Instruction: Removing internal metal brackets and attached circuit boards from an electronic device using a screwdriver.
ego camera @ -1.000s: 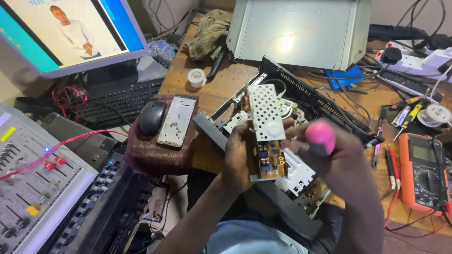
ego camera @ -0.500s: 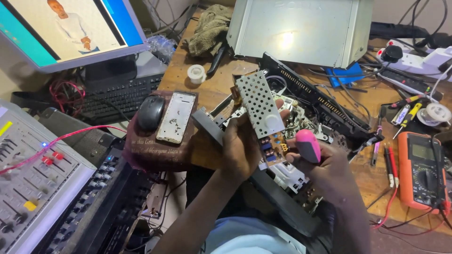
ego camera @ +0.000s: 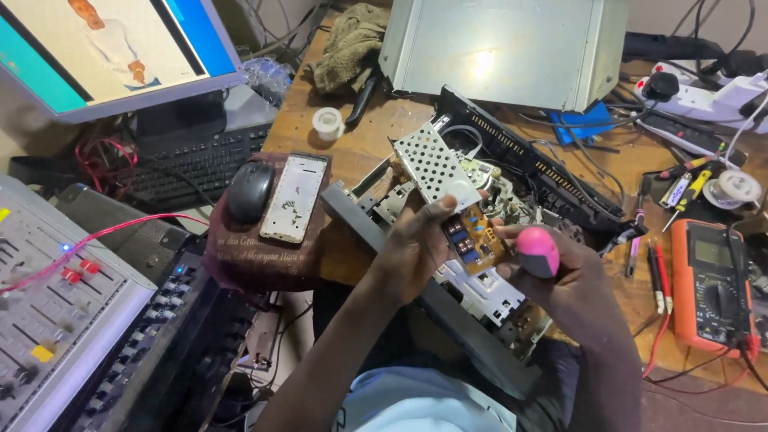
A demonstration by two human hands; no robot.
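Note:
My left hand (ego camera: 416, 248) grips a circuit board (ego camera: 448, 188) with a perforated metal shield on its upper part and brown board with dark components below. It holds the board tilted above an opened black device chassis (ego camera: 480, 320). My right hand (ego camera: 560, 280) is closed around a pink screwdriver handle (ego camera: 538, 251), right next to the board's lower edge. The tool's tip is hidden behind the hand and board.
A computer mouse (ego camera: 250, 192) and a white remote (ego camera: 294, 198) lie on a dark red cloth at left. An orange multimeter (ego camera: 712, 284) with red leads sits at right. A grey metal cover (ego camera: 504, 48), keyboard (ego camera: 192, 164), monitor (ego camera: 112, 48) and audio mixer (ego camera: 56, 312) surround the wooden bench.
My left hand turned the board and lowered it toward the chassis. My right hand with the pink handle came down from a raised position to the board's lower edge.

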